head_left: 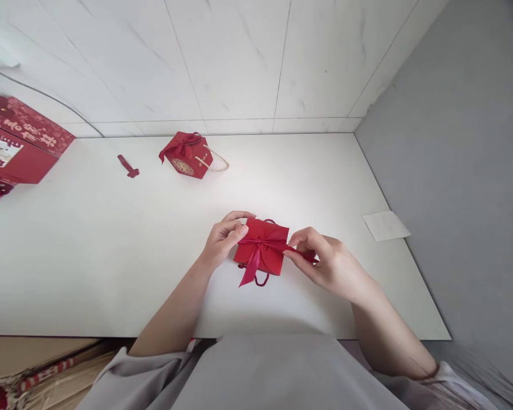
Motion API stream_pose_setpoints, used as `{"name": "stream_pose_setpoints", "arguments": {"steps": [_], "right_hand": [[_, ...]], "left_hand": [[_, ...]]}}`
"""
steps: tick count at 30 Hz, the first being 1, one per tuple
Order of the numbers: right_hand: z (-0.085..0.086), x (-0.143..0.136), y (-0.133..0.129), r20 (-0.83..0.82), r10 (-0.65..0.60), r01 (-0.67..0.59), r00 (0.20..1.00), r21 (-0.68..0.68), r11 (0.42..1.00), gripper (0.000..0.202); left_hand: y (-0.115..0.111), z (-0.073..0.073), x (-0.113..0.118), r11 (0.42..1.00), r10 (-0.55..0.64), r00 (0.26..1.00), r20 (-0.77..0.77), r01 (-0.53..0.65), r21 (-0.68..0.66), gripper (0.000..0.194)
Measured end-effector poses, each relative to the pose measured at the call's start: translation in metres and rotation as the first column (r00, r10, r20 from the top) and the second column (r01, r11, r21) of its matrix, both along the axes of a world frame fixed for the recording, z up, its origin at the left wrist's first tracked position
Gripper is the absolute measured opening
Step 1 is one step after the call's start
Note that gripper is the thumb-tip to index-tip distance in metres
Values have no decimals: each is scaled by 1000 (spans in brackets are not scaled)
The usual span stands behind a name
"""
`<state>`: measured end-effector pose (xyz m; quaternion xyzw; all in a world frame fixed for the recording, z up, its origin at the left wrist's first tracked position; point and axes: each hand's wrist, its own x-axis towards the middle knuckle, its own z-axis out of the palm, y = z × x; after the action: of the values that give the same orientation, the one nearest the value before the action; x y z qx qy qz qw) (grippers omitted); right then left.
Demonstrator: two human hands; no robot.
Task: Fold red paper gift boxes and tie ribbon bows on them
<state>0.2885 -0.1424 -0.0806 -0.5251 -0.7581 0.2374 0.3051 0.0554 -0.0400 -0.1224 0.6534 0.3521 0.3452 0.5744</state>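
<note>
A small red gift box (271, 261) with dark red cord handles rests on the white table in front of me. Over its top flaps a crimson ribbon (252, 265) is tied in the middle, one tail hanging toward me. My left hand (226, 239) grips the box at its left side, thumb on the top edge and fingers behind. At the right, my right hand (320, 256) pinches the other part of the ribbon between thumb and fingers, drawn out sideways. Some dark red material shows under that palm, partly hidden.
Toward the wall stands another red gift box (188, 156) with a bow and gold cord handle. Left of it lies a dark red tag (129, 166). Larger red boxes (29, 154) sit at the far left. A white paper (386, 225) lies by the right wall.
</note>
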Motion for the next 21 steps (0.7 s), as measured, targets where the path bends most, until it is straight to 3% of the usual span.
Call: {"name": "stream_pose_setpoints", "arguments": {"steps": [2, 5, 11, 17, 21], "right_hand": [[-1, 1, 0, 51, 91, -93, 994, 27, 995, 8], [-3, 2, 2, 131, 121, -126, 984, 28, 992, 10], [5, 10, 5, 12, 152, -145, 988, -237, 961, 9], [13, 26, 11, -187, 167, -243, 968, -534, 810, 12], [10, 40, 15, -185, 146, -232, 972, -652, 721, 8]], "left_hand": [[-1, -1, 1, 1000, 14, 1000, 4, -14, -2, 43], [-2, -2, 1, 998, 62, 997, -37, -61, 26, 44], [-3, -2, 4, 997, 73, 996, -51, -72, 17, 46], [-5, 1, 7, 999, 4, 1000, -19, -4, -43, 45], [-6, 2, 7, 998, -50, 999, -21, 49, -46, 44]]}}
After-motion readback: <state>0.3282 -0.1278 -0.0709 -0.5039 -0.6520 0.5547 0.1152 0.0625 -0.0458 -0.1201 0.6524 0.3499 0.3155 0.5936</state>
